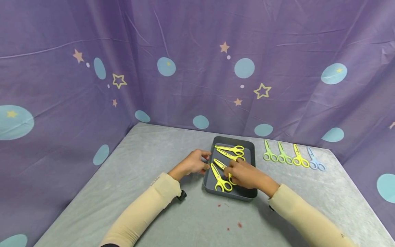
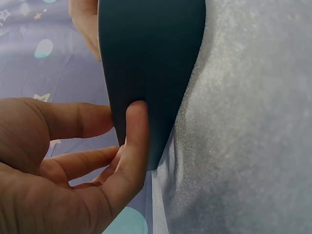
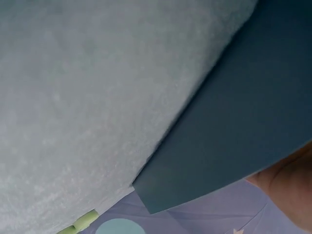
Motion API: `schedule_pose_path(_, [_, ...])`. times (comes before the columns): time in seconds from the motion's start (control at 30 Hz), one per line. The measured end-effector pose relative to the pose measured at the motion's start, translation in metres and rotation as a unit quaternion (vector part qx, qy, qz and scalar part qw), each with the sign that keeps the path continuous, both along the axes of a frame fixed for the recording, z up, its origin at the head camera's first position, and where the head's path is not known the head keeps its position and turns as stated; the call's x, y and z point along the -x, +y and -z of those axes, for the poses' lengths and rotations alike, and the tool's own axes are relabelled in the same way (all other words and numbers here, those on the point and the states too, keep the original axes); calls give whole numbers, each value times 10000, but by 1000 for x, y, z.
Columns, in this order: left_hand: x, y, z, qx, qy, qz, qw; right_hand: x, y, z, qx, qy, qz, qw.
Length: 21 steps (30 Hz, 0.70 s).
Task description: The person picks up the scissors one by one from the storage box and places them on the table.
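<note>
A dark grey tray [image 1: 229, 196] holds several yellow scissors, among them one pair at the near left [image 1: 219, 180] and one at the far end [image 1: 229, 148]. My left hand [image 1: 194, 162] holds the tray's left wall; in the left wrist view one digit presses the outer wall [image 2: 161, 63] while others meet its rim. Inside the tray, my right hand [image 1: 245, 174] reaches down with curled fingers at the handles of yellow scissors [image 1: 219, 164], partly covering them. In the right wrist view the tray wall [image 3: 229, 122] hides most of that hand.
Right of the tray, scissors lie in a row on the grey cloth-covered table [image 1: 166, 219]: two green pairs [image 1: 269, 156] [image 1: 284, 157], one yellow [image 1: 300, 160], one blue [image 1: 315, 164]. A purple patterned curtain [image 1: 185, 92] stands behind and at the sides.
</note>
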State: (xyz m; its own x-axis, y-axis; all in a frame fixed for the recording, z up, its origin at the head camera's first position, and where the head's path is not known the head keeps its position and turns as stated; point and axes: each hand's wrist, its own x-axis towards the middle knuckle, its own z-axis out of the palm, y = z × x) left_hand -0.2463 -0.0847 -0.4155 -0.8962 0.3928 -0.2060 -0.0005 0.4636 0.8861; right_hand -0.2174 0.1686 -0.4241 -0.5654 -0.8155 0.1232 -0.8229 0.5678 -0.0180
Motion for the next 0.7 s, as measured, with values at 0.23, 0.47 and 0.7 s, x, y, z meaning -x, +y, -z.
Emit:
schedule_pose_path(0.23, [1, 0, 0, -55, -21, 16, 10000, 2, 9, -6, 452, 181, 68, 9988])
schedule_pose_path(0.47, [2, -2, 1, -87, -43, -9, 10000, 8, 19, -11, 586, 345, 296, 9972])
schedule_pose_path(0.7, [3, -1, 3, -101, 6, 60, 9999, 12, 34, -14, 700, 668, 588, 9936])
